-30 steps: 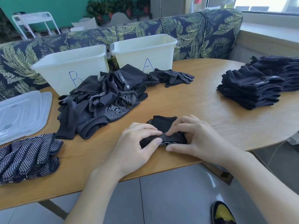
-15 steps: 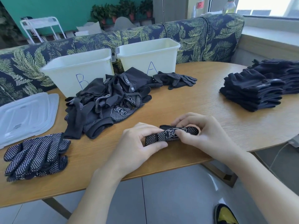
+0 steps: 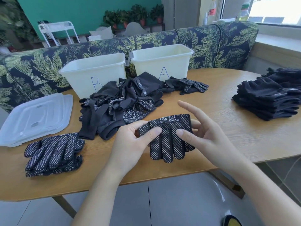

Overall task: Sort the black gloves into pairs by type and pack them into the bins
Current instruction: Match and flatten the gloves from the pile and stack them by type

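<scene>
A black dotted glove pair (image 3: 169, 137) hangs above the table's front edge, fingers pointing down toward me. My left hand (image 3: 130, 144) pinches its left edge between thumb and fingers. My right hand (image 3: 203, 132) pinches the right side with the thumb in front, index finger raised straight. A loose heap of black gloves (image 3: 120, 105) lies behind. Bin B (image 3: 92, 70) and bin A (image 3: 162, 57) stand at the back, both white. A dotted glove stack (image 3: 53, 154) lies at the left front.
Clear plastic lids (image 3: 35, 116) lie at the far left. A folded stack of plain black gloves (image 3: 267, 100) sits at the right. One dotted pair (image 3: 189, 85) lies in front of bin A. A leaf-patterned sofa (image 3: 211, 43) backs the wooden table (image 3: 228, 131).
The folded glove bundle that both hands pressed on the table has been lifted and unfolded; it now hangs flat, with its fingers down, between my hands.
</scene>
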Demonstrator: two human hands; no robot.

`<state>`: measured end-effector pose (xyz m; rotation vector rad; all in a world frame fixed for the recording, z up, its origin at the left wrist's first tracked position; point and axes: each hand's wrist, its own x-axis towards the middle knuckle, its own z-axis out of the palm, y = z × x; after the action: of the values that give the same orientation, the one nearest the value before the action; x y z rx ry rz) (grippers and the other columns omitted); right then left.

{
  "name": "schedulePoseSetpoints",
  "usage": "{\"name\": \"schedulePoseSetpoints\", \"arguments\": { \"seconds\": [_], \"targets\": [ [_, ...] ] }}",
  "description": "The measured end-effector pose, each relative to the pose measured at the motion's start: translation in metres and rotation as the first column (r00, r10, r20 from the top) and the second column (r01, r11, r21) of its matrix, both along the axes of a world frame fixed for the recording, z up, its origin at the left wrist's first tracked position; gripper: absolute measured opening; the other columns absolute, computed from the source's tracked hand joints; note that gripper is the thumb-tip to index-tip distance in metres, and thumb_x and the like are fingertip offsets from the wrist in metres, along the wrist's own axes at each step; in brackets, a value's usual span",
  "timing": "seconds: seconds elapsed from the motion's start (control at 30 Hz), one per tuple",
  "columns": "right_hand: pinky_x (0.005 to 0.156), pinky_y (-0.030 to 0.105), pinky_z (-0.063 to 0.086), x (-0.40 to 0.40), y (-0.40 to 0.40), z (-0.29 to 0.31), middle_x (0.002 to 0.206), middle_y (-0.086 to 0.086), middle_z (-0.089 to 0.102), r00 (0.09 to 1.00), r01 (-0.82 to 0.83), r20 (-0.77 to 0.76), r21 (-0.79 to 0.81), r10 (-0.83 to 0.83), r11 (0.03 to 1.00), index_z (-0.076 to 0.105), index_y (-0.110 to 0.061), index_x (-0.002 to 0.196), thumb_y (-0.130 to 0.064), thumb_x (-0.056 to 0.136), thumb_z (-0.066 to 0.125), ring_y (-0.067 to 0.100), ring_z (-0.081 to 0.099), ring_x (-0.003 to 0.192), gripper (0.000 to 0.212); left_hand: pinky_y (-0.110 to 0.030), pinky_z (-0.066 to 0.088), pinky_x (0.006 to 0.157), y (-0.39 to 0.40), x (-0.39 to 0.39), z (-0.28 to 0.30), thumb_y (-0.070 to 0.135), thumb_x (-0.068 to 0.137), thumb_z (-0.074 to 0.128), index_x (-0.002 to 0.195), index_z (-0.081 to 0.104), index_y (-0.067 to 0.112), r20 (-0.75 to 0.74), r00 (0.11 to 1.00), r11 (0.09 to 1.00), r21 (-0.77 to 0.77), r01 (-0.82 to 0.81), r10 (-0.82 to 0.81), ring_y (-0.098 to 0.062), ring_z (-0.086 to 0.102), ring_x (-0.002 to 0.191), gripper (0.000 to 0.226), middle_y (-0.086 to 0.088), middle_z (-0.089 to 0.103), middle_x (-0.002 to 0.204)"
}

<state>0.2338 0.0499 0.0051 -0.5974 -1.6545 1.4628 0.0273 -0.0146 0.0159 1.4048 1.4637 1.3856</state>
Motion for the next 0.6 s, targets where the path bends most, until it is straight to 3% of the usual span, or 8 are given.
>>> {"name": "schedulePoseSetpoints", "arguments": {
  "seconds": [0.1, 0.23, 0.33, 0.4, 0.53, 0.6],
  "targets": [
    [0.082, 0.041, 0.061, -0.013, -0.003, -0.007, 0.118, 0.009, 0.072, 1.000, 0.003, 0.015, 0.038, -0.003, 0.999, 0.050, -0.036, 0.145, -0.004, 0.098, 0.061, 0.026, 0.072, 0.101, 0.058, -0.025, 0.060, 0.074, -0.003, -0.006, -0.003, 0.018, 0.090, 0.075, 0.109, 0.075, 0.021, 0.029, 0.997, 0.997, 0.002, -0.074, 0.074, -0.016, 0.075, 0.090, 0.019, 0.002, 0.079, 0.095],
    [0.085, 0.035, 0.060, -0.031, -0.008, -0.011, 0.116, 0.002, 0.074, 0.997, 0.073, 0.021, 0.046, -0.074, 0.996, 0.067, -0.027, 0.129, -0.002, 0.096, 0.062, 0.021, 0.073, 0.100, 0.042, -0.036, 0.059, 0.089, -0.014, -0.013, -0.013, 0.024, 0.088, 0.078, 0.122, 0.062, 0.037, -0.036, 0.977, 0.977, 0.044, -0.207, 0.208, -0.007, 0.070, 0.100, 0.040, 0.018, 0.072, 0.111],
    [0.079, 0.026, 0.059, -0.041, -0.013, -0.013, 0.110, 0.001, 0.077, 0.997, 0.071, 0.011, 0.014, -0.071, 0.997, 0.074, -0.021, 0.118, -0.002, 0.095, 0.064, 0.017, 0.074, 0.096, 0.032, -0.040, 0.056, 0.094, -0.028, -0.018, -0.020, 0.017, 0.091, 0.076, 0.126, 0.055, 0.039, 0.001, 0.986, 0.980, 0.105, -0.169, 0.169, -0.014, 0.069, 0.107, 0.046, 0.010, 0.069, 0.118],
    [0.077, 0.023, 0.057, -0.047, -0.016, -0.014, 0.108, 0.002, 0.078, 0.997, 0.073, 0.000, -0.008, -0.073, 0.997, 0.075, -0.018, 0.116, -0.001, 0.094, 0.064, 0.016, 0.074, 0.095, 0.030, -0.035, 0.056, 0.093, -0.038, -0.021, -0.020, 0.011, 0.092, 0.073, 0.124, 0.057, 0.033, 0.035, 0.992, 0.981, 0.144, -0.129, 0.125, -0.018, 0.069, 0.107, 0.041, 0.004, 0.070, 0.116],
    [0.076, 0.020, 0.057, -0.060, -0.024, -0.011, 0.104, 0.001, 0.079, 0.995, 0.099, -0.013, -0.007, -0.099, 0.995, 0.077, -0.016, 0.111, -0.002, 0.090, 0.068, 0.015, 0.075, 0.093, 0.027, -0.015, 0.051, 0.083, -0.050, -0.030, -0.019, 0.007, 0.092, 0.072, 0.107, 0.069, 0.019, 0.040, 0.980, 0.962, 0.187, -0.201, 0.197, -0.009, 0.069, 0.102, 0.020, 0.009, 0.072, 0.107],
    [0.074, 0.019, 0.057, -0.069, -0.029, -0.010, 0.101, 0.002, 0.079, 0.993, 0.108, -0.036, -0.024, -0.109, 0.994, 0.078, -0.016, 0.107, -0.002, 0.089, 0.068, 0.013, 0.075, 0.090, 0.025, -0.014, 0.050, 0.079, -0.054, -0.038, -0.019, 0.007, 0.090, 0.073, 0.101, 0.073, 0.017, 0.063, 0.971, 0.954, 0.181, -0.239, 0.231, -0.009, 0.070, 0.097, 0.015, 0.010, 0.074, 0.102]
  ]
}}
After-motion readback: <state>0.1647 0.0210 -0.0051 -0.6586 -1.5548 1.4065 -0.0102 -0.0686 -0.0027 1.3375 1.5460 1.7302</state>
